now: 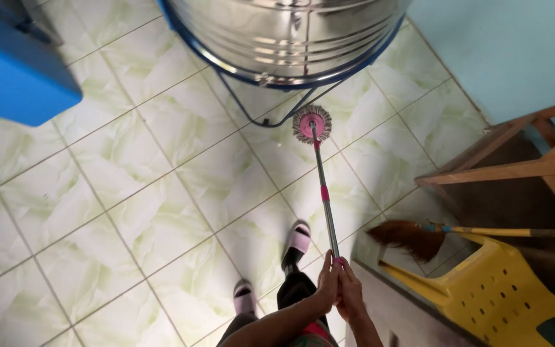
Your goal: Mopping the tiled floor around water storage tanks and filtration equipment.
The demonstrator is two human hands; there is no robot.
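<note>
At the far left, a blue box-like thing [14, 71] sits at the top left corner of the tiled floor [130, 193], which is pale green with a marbled pattern. Along the floor's top edge stands a large shiny metal tank [284, 32] on a blue wire frame [271, 109]. Just below it the round mop head [311, 124] (pink hub, grey fringe) rests flat on the tiles, touching the foot of the frame. Its metal mop handle [324, 193] runs down toward the bottom edge, past two feet in pink slippers [299, 239]. There the left hand [327, 283] and right hand [351, 292] are both closed around the top of the handle, pressed together side by side. Further right, a broom [412, 236] with a dark brown brush lies across a yellow plastic chair [502, 295], and wooden furniture [521, 160] stands against the light blue wall [502, 51] at the floor's right edge.
</note>
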